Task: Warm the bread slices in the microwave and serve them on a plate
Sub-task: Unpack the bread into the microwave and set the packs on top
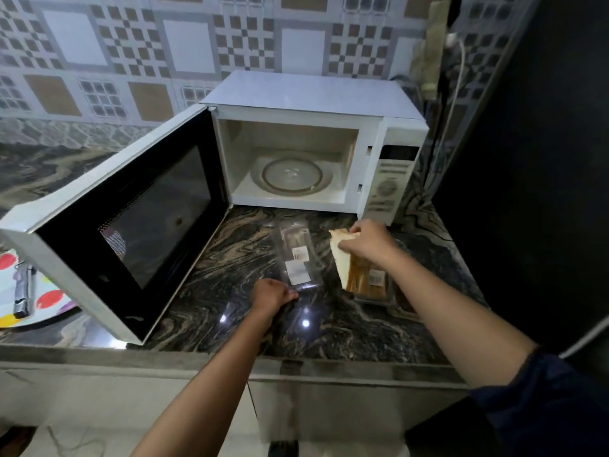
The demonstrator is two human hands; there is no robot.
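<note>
A white microwave [389,133] stands on the dark marble counter [230,265] with its door [108,239] swung wide to the left. Its glass turntable [291,176] is bare. My right hand [365,242] grips a stack of bread slices [342,262] at its top, just in front of the microwave's control panel. The stack rests partly on a clear tray with more bread [372,285]. My left hand [272,293] pinches the near edge of a clear plastic wrapper [298,258] lying flat on the counter.
A white plate with coloured dots [49,301] sits at the far left, partly hidden behind the open door, with a metal utensil [24,291] on it. A dark wall rises on the right. A cable [451,103] hangs behind the microwave.
</note>
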